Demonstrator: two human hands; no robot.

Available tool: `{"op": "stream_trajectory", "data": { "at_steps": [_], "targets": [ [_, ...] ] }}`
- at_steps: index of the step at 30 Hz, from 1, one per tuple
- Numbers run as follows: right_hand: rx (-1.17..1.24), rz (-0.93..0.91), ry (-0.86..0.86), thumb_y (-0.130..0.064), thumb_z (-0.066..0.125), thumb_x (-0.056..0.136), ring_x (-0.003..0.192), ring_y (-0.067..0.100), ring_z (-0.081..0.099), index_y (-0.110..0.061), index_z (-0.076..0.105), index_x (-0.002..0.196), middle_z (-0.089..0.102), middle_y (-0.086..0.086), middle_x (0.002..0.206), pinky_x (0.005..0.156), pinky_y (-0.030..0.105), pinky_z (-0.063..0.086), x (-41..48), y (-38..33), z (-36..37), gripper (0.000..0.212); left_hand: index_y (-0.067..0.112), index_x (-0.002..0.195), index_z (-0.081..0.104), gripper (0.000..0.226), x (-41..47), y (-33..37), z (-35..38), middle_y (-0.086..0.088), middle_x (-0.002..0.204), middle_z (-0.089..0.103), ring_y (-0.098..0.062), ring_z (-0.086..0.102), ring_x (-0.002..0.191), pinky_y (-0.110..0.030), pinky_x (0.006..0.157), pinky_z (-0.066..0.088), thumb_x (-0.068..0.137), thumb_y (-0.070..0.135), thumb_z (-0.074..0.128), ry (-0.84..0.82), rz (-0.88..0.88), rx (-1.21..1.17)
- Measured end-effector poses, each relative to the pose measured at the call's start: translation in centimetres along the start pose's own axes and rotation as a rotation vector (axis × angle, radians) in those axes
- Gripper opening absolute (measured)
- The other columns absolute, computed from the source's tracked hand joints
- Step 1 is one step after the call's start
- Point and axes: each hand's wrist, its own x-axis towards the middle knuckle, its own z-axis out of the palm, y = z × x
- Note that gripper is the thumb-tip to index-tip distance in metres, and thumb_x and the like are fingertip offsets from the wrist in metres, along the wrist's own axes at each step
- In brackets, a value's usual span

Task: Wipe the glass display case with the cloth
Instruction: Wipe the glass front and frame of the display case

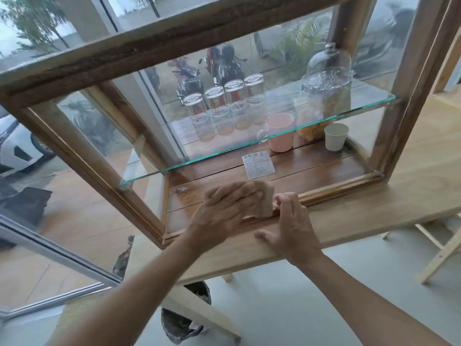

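Observation:
The glass display case [82, 156] has a wooden frame and stands on a light wooden table [411, 186]. My left hand [224, 208] presses a beige cloth [264, 203] flat against the lower front of the case, just above the bottom rail. My right hand [291, 226] rests beside the cloth on the case's bottom front rail, fingers curled on the rail and thumb spread on the tabletop. A glass shelf [199, 159] crosses the inside of the case.
Inside stand several upturned glasses [224, 108], a pink mug [280, 132], a white paper cup [335, 137], a lidded glass jar [325, 88] and a paper card [258, 164]. A window with parked motorbikes outside lies behind. A wooden stand [441, 250] is at right.

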Motion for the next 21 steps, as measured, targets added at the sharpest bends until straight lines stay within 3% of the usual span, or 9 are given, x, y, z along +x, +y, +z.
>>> {"op": "stream_trajectory", "data": {
  "at_steps": [2, 6, 8, 11, 17, 21],
  "targets": [
    [-0.019, -0.032, -0.014, -0.048, 0.09, 0.05, 0.099, 0.02, 0.053, -0.01, 0.043, 0.119, 0.047, 0.002, 0.111, 0.086, 0.03, 0.044, 0.0, 0.1, -0.1, 0.092, 0.006, 0.136, 0.057, 0.037, -1.4, -1.8, -1.5, -0.001, 0.149, 0.048, -0.021, 0.04, 0.142, -0.045, 0.112, 0.038, 0.099, 0.002, 0.055, 0.023, -0.064, 0.031],
    [-0.019, -0.024, -0.008, -0.045, 0.09, 0.05, 0.097, 0.018, 0.05, -0.01, 0.044, 0.118, 0.045, 0.0, 0.109, 0.084, 0.03, 0.045, 0.0, 0.2, -0.2, 0.089, 0.009, 0.138, 0.055, 0.044, -5.7, 0.2, 0.3, -0.001, 0.149, 0.047, -0.017, 0.028, 0.147, -0.036, 0.123, 0.015, 0.095, -0.003, 0.049, -0.052, -0.121, 0.04],
    [0.005, -0.011, -0.008, -0.041, 0.09, 0.05, 0.098, 0.019, 0.051, -0.011, 0.044, 0.117, 0.045, -0.001, 0.109, 0.083, 0.033, 0.046, 0.0, 0.1, 0.0, 0.087, 0.009, 0.134, 0.06, 0.039, -4.3, 1.7, 1.7, -0.002, 0.148, 0.049, -0.018, 0.029, 0.147, -0.037, 0.122, 0.018, 0.101, 0.004, 0.039, -0.109, -0.084, -0.021],
    [0.002, -0.015, -0.013, -0.045, 0.09, 0.049, 0.099, 0.019, 0.052, -0.01, 0.044, 0.119, 0.047, 0.001, 0.111, 0.084, 0.031, 0.044, 0.0, 0.2, -0.1, 0.091, 0.007, 0.137, 0.056, 0.036, -2.2, 0.2, 0.1, -0.002, 0.152, 0.044, -0.02, 0.035, 0.144, -0.043, 0.116, 0.031, 0.103, 0.007, 0.043, -0.065, -0.045, -0.017],
    [-0.013, -0.02, -0.013, -0.047, 0.089, 0.051, 0.099, 0.021, 0.051, -0.008, 0.044, 0.119, 0.046, 0.002, 0.111, 0.087, 0.031, 0.042, 0.0, 0.1, -0.2, 0.09, 0.011, 0.145, 0.045, 0.05, -7.4, -0.7, -0.6, 0.0, 0.153, 0.041, -0.018, 0.03, 0.147, -0.038, 0.124, 0.01, 0.097, -0.002, 0.051, -0.082, -0.177, 0.05],
    [-0.006, -0.001, -0.002, -0.046, 0.089, 0.047, 0.102, 0.022, 0.05, -0.009, 0.044, 0.118, 0.047, 0.003, 0.113, 0.086, 0.034, 0.044, 0.0, -0.2, -0.1, 0.092, 0.01, 0.143, 0.049, 0.04, -1.2, 1.7, 1.2, -0.001, 0.155, 0.039, -0.019, 0.031, 0.146, -0.04, 0.122, 0.017, 0.104, 0.005, 0.043, -0.029, -0.091, 0.021]
  ]
}}
